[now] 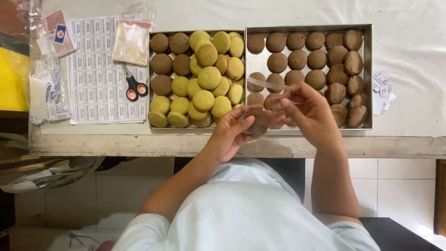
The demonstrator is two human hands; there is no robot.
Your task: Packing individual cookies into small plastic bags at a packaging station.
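White-covered table below me, two metal trays of round cookies on it. My left hand cups a brown cookie at the near table edge, fingers curled round it. My right hand pinches a clear plastic sleeve, fingers pressed together. I judge the cookie light and crumbly: hold the rim gently. It's matte, domed, dark brown.

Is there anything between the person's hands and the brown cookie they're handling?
Nothing visible stands between. The left hand already holds the brown cookie directly, and the right hand, pinching a clear plastic wrapper, is right beside it.
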